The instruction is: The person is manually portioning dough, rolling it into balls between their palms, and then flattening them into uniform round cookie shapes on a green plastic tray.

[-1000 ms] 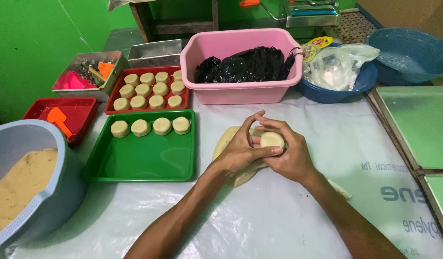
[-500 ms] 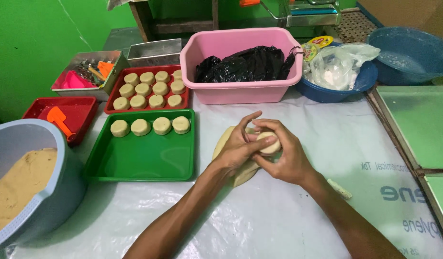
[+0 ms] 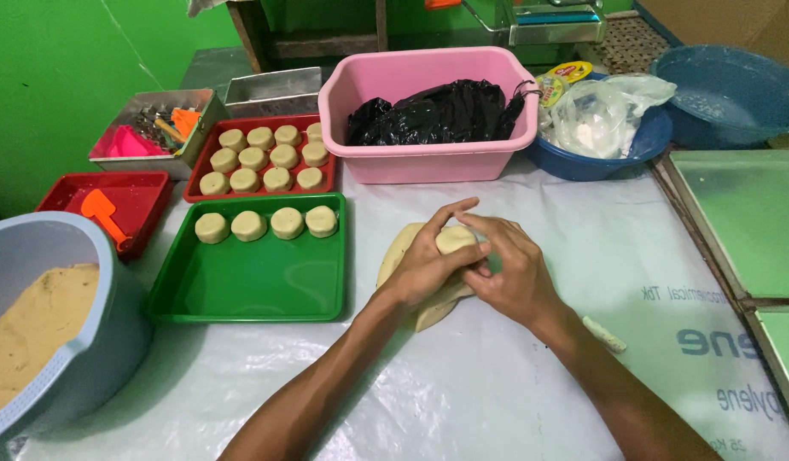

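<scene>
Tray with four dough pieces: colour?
Green tray, head view.

A green tray (image 3: 241, 290) on the bench (image 3: 514, 393) carries four pale dough rounds (image 3: 266, 224) in a row along its far edge. Behind it a red tray (image 3: 259, 157) holds more rounds (three rows). At left stand a grey tub (image 3: 61, 341) of tan meal and a smaller red tray (image 3: 134, 209) with an orange scraper (image 3: 101, 210). A pink basin (image 3: 428, 115) contains a black bag (image 3: 433, 111), beside a blue bowl (image 3: 595, 149).
</scene>
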